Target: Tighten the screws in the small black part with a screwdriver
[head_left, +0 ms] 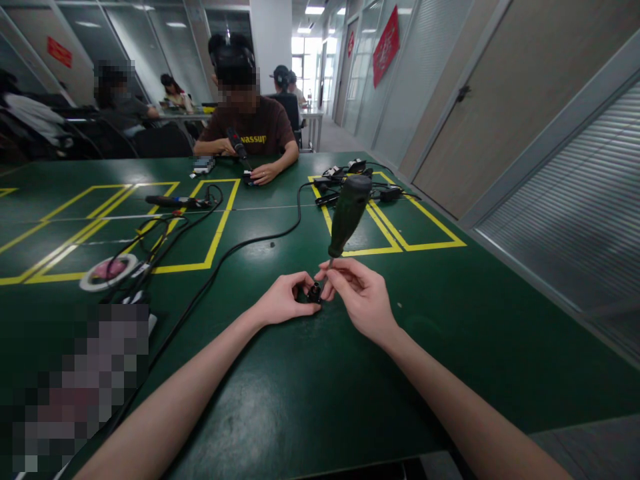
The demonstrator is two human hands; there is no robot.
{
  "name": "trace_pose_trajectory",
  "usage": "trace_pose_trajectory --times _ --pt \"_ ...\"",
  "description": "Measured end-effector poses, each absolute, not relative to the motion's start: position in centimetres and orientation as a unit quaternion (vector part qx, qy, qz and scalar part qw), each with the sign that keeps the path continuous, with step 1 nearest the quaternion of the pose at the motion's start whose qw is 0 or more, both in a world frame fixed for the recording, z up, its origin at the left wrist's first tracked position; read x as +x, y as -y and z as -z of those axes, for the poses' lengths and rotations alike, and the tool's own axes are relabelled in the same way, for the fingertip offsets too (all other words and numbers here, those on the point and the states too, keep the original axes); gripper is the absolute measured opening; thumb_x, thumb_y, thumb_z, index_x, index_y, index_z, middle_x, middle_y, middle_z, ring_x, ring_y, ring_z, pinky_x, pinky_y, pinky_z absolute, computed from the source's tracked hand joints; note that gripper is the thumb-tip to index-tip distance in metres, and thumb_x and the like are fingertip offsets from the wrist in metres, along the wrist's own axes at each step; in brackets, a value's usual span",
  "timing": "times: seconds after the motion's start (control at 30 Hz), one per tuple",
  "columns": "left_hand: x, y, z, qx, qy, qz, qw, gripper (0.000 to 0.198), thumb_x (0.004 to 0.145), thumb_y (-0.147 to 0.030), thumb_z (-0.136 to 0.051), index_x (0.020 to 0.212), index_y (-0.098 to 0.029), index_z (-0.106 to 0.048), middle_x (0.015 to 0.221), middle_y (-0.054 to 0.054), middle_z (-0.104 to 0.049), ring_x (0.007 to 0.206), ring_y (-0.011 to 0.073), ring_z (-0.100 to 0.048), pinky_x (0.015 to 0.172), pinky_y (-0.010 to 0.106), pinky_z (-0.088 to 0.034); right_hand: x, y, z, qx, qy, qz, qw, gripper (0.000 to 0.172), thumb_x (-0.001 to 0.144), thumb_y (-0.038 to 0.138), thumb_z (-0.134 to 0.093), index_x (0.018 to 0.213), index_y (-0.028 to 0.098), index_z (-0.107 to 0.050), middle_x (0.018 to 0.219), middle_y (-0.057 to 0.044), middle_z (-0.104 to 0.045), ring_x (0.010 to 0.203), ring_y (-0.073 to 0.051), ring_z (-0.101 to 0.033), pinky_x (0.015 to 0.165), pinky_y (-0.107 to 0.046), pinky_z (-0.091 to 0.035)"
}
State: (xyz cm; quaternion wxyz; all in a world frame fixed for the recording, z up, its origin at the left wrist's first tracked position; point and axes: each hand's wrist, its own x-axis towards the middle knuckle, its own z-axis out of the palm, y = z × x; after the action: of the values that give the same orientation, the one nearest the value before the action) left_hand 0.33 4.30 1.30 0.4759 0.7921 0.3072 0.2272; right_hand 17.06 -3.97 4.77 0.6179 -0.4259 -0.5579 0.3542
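My left hand [283,300] is closed in a pinch on a small black part [314,293] that rests on the green table [310,393]. My right hand [361,297] is closed round the thin shaft of a dark green-handled screwdriver [349,215]. The screwdriver stands nearly upright, tilted a little to the right, with its tip down at the black part. Both hands meet over the part at the table's middle.
A black cable [240,247] runs from the left across the table. A tape roll [107,272] and a second screwdriver [175,201] lie at the left. Black parts [350,179] sit in the yellow-marked square at the back. A person in a brown shirt [250,130] works opposite.
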Motion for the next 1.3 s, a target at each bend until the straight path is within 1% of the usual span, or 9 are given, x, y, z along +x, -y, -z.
trace_pose_trajectory --times 0.13,0.2,0.3,0.43,0.6,0.83,1.0,1.2,1.3 --pt "0.32 -4.24 -1.34 0.790 -0.309 -0.226 0.479 0.027 0.070 -0.032 -0.078 0.083 -0.017 -0.060 0.074 -0.004 -0.056 0.064 0.0111 -0.046 0.060 0.024 -0.036 16.98 3.95 -4.64 -0.425 0.537 -0.362 0.632 0.029 0.089 0.045 -0.074 0.102 0.021 -0.065 0.084 -0.001 -0.072 0.058 -0.011 -0.067 0.058 -0.027 -0.060" --pt "0.34 -4.18 -1.39 0.788 -0.310 -0.223 0.482 0.027 0.070 -0.033 -0.078 0.083 -0.017 -0.060 0.075 -0.004 -0.056 0.064 0.0113 -0.047 0.060 0.024 -0.036 16.92 3.93 -4.57 -0.429 0.528 -0.364 0.637 0.030 0.086 0.046 -0.077 0.097 0.022 -0.062 0.084 0.000 -0.071 0.057 -0.011 -0.067 0.058 -0.026 -0.059" --pt "0.36 -4.16 -1.40 0.788 -0.311 -0.220 0.484 0.026 0.071 -0.033 -0.077 0.083 -0.017 -0.059 0.075 -0.003 -0.057 0.064 0.0115 -0.047 0.060 0.024 -0.037 16.88 3.92 -4.60 -0.429 0.531 -0.364 0.633 0.029 0.087 0.047 -0.076 0.090 0.022 -0.060 0.081 0.000 -0.071 0.057 -0.011 -0.067 0.059 -0.027 -0.059" --pt "0.36 -4.21 -1.31 0.787 -0.308 -0.226 0.483 0.026 0.070 -0.032 -0.077 0.083 -0.017 -0.060 0.076 -0.003 -0.057 0.065 0.0116 -0.047 0.061 0.024 -0.037 16.91 3.98 -4.76 -0.435 0.542 -0.359 0.623 0.028 0.088 0.047 -0.074 0.090 0.021 -0.063 0.079 -0.001 -0.071 0.058 -0.013 -0.067 0.059 -0.028 -0.059" --pt "0.36 -4.18 -1.38 0.789 -0.308 -0.227 0.481 0.026 0.070 -0.031 -0.077 0.083 -0.017 -0.060 0.075 -0.004 -0.057 0.065 0.0113 -0.046 0.061 0.024 -0.036 17.00 4.00 -4.63 -0.436 0.554 -0.353 0.615 0.025 0.091 0.045 -0.071 0.095 0.020 -0.067 0.070 0.000 -0.068 0.059 -0.014 -0.068 0.061 -0.030 -0.059" --pt "0.38 -4.17 -1.50 0.791 -0.310 -0.225 0.477 0.026 0.070 -0.032 -0.077 0.082 -0.018 -0.059 0.074 -0.003 -0.056 0.064 0.0116 -0.046 0.061 0.024 -0.036 16.97 3.97 -4.59 -0.428 0.541 -0.359 0.628 0.021 0.088 0.038 -0.076 0.096 0.020 -0.067 0.083 -0.002 -0.072 0.059 -0.012 -0.068 0.060 -0.027 -0.059" --pt "0.31 -4.17 -1.44 0.789 -0.312 -0.222 0.481 0.026 0.070 -0.032 -0.077 0.082 -0.017 -0.060 0.076 -0.003 -0.057 0.065 0.0116 -0.047 0.062 0.024 -0.036 16.91 3.94 -4.67 -0.421 0.534 -0.364 0.637 0.017 0.089 0.034 -0.074 0.095 0.021 -0.064 0.081 -0.001 -0.073 0.059 -0.011 -0.068 0.060 -0.025 -0.059" --pt "0.32 -4.28 -1.18 0.789 -0.308 -0.224 0.483 0.026 0.070 -0.032 -0.078 0.084 -0.016 -0.061 0.077 -0.004 -0.056 0.064 0.0106 -0.046 0.061 0.024 -0.036 16.95 3.85 -4.50 -0.428 0.545 -0.352 0.629 0.021 0.090 0.039 -0.073 0.092 0.021 -0.064 0.082 -0.002 -0.074 0.059 -0.011 -0.068 0.060 -0.026 -0.058" --pt "0.31 -4.29 -1.24 0.789 -0.307 -0.222 0.484 0.026 0.070 -0.031 -0.078 0.083 -0.016 -0.061 0.077 -0.004 -0.057 0.064 0.0105 -0.046 0.062 0.024 -0.036 16.99 3.85 -4.44 -0.432 0.550 -0.342 0.627 0.020 0.091 0.039 -0.072 0.093 0.020 -0.065 0.082 -0.002 -0.074 0.059 -0.011 -0.067 0.061 -0.026 -0.058"
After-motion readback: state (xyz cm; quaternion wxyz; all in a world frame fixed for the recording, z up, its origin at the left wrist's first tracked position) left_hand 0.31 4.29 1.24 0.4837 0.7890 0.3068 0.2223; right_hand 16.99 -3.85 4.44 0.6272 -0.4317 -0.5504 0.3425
